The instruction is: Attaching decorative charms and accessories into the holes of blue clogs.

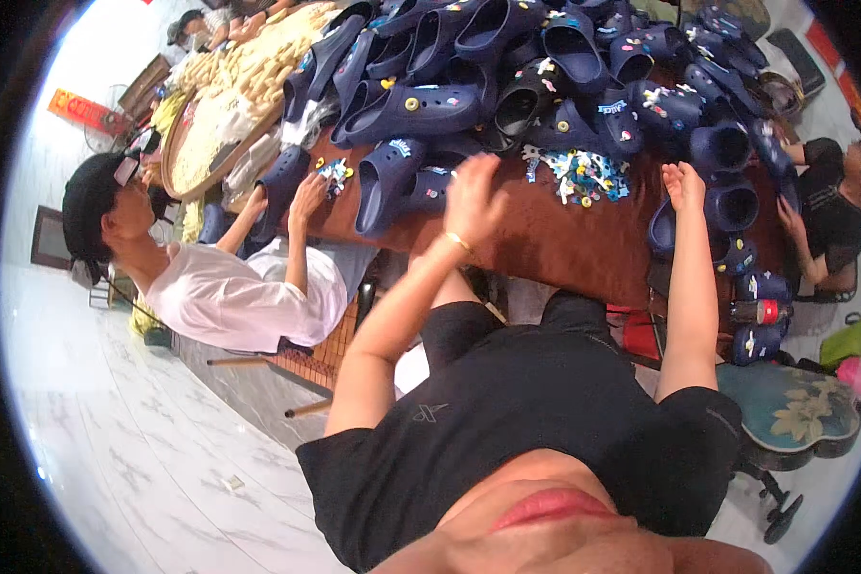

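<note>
Navy clogs (407, 113) lie heaped beyond the pile of small coloured charms (588, 179), with more on either side of it. The left hand (475, 203), left of the pile, is loosely open, fingers partly bent, near a clog; blur leaves me unable to tell whether it holds anything small. The right hand (686, 187), right of the pile, has its fingers half curled near other clogs; I cannot tell whether something is tucked inside.

For careful handling, one charm at a time seems best, pinched by its edge so that its neighbours are not dragged along, while the other hand steadies a clog from behind its holed upper.

Under the pile spreads a brown tablecloth (564, 249). Far to the pile's left are a round tray (174, 158) of pale pieces and a co-worker in white (230, 297), hands at a clog; to its right sits a co-worker in black (832, 206). Nearer the wearer than the pile, rightward, a floral-topped stool (751, 407) stands on pale, veined flooring.
</note>
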A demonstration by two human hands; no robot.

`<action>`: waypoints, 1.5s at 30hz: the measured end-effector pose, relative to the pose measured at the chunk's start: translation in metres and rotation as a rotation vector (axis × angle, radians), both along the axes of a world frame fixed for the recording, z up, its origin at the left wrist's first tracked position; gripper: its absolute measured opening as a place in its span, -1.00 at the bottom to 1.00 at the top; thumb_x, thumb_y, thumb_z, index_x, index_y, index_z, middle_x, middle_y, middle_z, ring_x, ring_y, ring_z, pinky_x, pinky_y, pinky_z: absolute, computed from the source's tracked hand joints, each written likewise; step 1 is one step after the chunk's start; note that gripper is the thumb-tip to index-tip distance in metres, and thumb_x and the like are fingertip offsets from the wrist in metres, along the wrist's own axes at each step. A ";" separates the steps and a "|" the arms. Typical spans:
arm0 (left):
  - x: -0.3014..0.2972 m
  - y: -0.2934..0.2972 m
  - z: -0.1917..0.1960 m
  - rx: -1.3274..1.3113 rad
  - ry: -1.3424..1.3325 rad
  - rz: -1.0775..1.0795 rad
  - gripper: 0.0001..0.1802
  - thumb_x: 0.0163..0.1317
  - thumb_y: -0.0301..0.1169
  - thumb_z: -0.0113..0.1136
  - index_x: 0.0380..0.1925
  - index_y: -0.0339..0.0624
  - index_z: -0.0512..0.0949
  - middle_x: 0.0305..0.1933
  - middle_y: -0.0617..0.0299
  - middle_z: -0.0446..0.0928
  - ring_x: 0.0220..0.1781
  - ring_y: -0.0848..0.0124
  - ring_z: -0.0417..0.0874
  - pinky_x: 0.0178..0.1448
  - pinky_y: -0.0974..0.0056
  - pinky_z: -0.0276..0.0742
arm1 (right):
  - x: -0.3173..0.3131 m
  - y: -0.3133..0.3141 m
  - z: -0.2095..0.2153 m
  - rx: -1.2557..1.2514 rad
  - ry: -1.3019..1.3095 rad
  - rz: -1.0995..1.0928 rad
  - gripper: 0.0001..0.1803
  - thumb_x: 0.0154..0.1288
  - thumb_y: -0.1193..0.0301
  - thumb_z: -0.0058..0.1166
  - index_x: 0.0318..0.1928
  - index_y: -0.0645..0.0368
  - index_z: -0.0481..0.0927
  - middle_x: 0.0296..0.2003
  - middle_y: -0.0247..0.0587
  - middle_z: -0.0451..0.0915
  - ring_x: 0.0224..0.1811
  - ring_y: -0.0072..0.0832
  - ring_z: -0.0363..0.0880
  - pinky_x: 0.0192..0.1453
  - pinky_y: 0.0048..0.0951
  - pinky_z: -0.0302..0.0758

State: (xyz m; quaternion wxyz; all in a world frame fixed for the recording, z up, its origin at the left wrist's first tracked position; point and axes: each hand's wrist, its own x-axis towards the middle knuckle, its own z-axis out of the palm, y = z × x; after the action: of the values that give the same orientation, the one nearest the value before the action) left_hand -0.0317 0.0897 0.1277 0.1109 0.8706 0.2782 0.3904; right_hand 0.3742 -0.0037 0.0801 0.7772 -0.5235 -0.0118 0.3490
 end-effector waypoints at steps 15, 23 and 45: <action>-0.071 0.164 0.040 -0.193 0.192 0.572 -0.42 -0.25 -0.07 0.33 -0.29 -0.27 0.50 -0.26 -0.06 0.53 -0.18 0.09 0.55 -0.10 0.19 0.43 | -0.139 -0.083 -0.074 -0.297 -0.014 0.452 -0.78 0.10 0.47 -0.03 -0.19 0.20 0.44 -0.45 -0.24 0.53 -0.56 -0.56 0.46 -0.52 -0.60 0.41; -0.019 -0.014 0.077 -0.379 0.004 0.186 -0.72 -0.14 -0.34 0.26 -0.60 -0.30 0.38 -0.62 0.00 0.43 -0.55 0.10 0.48 -0.43 0.17 0.37 | -0.142 -0.049 -0.104 -0.333 -0.427 0.477 -0.83 0.03 0.52 0.01 -0.30 0.26 0.49 -0.62 -0.34 0.45 -0.66 -0.62 0.37 -0.62 -0.61 0.28; -0.005 -0.037 -0.148 -1.292 -0.230 0.058 -0.65 0.00 -0.49 -0.09 -0.17 -0.39 0.47 -0.10 0.05 0.49 -0.06 0.26 0.49 0.02 0.34 0.34 | -0.145 0.027 -0.106 -0.669 -0.803 0.298 -0.82 -0.04 0.39 0.12 -0.36 0.16 0.54 -0.48 -0.24 0.56 -0.44 -0.39 0.51 -0.31 -0.38 0.43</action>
State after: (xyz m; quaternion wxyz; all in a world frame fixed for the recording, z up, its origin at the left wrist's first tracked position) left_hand -0.0370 0.0530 -0.0201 0.6298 0.5735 0.4666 0.2380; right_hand 0.2291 0.0232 -0.0254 0.4445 -0.8272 -0.2700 0.2128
